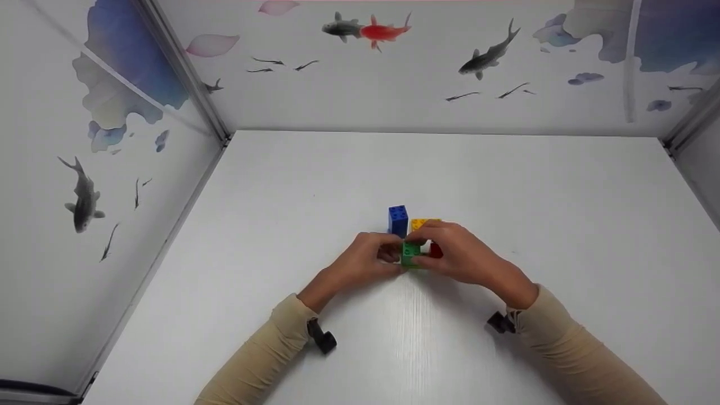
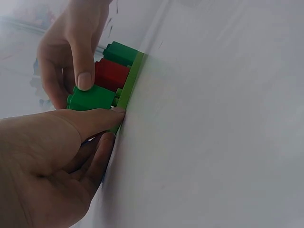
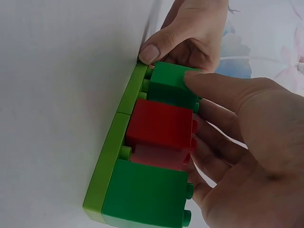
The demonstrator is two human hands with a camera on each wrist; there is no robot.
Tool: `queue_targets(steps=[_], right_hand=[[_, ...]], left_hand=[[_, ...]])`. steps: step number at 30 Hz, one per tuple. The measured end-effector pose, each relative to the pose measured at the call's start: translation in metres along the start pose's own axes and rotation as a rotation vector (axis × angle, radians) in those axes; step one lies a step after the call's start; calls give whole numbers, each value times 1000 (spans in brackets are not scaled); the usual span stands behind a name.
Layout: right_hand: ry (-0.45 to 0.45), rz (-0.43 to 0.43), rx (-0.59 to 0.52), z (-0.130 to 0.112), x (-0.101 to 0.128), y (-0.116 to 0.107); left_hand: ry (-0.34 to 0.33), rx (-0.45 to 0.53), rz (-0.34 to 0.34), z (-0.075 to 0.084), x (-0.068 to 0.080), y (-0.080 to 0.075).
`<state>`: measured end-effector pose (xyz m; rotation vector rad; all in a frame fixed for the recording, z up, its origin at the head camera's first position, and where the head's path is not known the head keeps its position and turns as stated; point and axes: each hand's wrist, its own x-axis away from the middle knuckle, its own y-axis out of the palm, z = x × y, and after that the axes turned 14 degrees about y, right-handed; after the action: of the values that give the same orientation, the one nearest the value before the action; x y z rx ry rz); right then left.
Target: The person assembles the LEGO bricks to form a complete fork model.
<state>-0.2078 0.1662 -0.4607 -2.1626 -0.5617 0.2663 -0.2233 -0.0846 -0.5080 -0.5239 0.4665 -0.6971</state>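
Observation:
A light green plate (image 3: 107, 156) lies on the white table (image 1: 450, 185) and carries a row of three bricks: green (image 3: 173, 83), red (image 3: 159, 126), green (image 3: 145, 194). My left hand (image 1: 388, 253) pinches the plate's end, with the thumb (image 2: 102, 116) pressed on its edge (image 2: 130, 80). My right hand (image 1: 427, 247) grips the end green brick (image 1: 410, 253), thumb on one side and fingers behind the row. The red brick (image 1: 436, 250) peeks out under that hand. Just behind the hands stand a blue brick (image 1: 397, 219) and a yellow brick (image 1: 424, 223).
White walls printed with fish and petals enclose the table on the left (image 1: 84, 197), back (image 1: 394, 67) and right. A black wrist camera mount (image 1: 323, 337) shows on each sleeve. Bare tabletop stretches all around the bricks.

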Motion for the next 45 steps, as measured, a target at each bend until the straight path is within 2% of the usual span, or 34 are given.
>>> queue_targets(steps=[20,37,45], right_hand=[[9,23,92,0,3,-1],[34,33,118,0,3,1],[27,47,128,1,4,3]], left_hand=[[9,-5,-7,2,-2,0],[-13,-23,-8,4,-2,1],[7,-15,8,3,-2,3]])
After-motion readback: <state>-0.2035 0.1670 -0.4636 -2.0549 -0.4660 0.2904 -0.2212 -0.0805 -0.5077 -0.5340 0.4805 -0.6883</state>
